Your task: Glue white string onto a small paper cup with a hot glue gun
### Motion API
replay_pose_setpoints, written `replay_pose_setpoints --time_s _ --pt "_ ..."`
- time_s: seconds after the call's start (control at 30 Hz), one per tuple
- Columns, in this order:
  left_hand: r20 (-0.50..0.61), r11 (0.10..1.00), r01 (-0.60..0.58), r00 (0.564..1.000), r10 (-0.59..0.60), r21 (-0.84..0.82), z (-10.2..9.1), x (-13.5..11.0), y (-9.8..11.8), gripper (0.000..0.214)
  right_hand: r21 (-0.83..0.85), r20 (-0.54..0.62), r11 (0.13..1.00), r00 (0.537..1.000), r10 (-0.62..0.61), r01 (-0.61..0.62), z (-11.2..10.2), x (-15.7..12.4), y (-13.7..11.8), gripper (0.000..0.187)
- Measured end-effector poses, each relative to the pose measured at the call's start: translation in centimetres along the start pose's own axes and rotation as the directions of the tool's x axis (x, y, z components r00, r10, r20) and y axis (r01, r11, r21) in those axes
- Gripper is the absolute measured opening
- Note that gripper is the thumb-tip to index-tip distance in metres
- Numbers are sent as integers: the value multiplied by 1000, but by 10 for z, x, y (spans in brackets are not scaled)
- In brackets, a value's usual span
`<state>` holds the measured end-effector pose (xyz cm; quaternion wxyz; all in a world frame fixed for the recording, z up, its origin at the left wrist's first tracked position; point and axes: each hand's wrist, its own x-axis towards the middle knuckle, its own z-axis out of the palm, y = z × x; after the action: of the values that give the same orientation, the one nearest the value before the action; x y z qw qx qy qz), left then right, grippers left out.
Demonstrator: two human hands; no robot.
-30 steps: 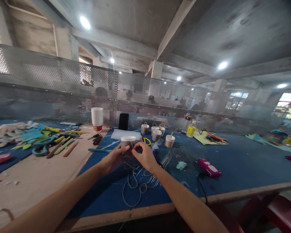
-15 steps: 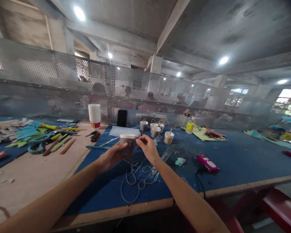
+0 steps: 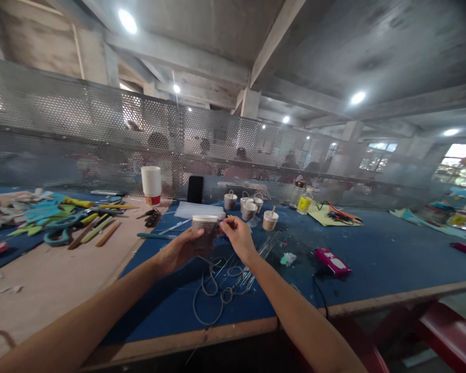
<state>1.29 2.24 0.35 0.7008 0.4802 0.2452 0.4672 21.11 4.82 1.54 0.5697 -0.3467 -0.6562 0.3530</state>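
Observation:
My left hand [image 3: 181,248] is wrapped round a paper cup [image 3: 205,230] with a white rim and a dark grey-brown covering, held upright above the table. At the cup's right side, the fingers of my right hand [image 3: 236,235] are pinched together close to its wall. What they pinch is too small to make out. Below the cup a grey cord [image 3: 209,305] lies in loose loops on the blue mat, beside a bundle of thin clear sticks [image 3: 250,272].
Several small cups with loop handles [image 3: 249,210] stand behind my hands. A cup holding a stick [image 3: 271,221] is nearby. Scissors [image 3: 64,228] and a stack of paper cups [image 3: 151,184] are at left; a magenta device [image 3: 333,261] lies at right. A perforated metal screen [image 3: 217,140] backs the table.
My right hand has shifted very slightly to the right beside the cup. The left hand keeps its grip on the cup, almost in place.

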Motion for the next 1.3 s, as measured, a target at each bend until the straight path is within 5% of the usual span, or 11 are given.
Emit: replay_pose_setpoints --time_s 1.3 --pt "52 999 5 999 -7 35 9 -4 5 39 60 29 991 993 117 -118 -2 0 -13 19"
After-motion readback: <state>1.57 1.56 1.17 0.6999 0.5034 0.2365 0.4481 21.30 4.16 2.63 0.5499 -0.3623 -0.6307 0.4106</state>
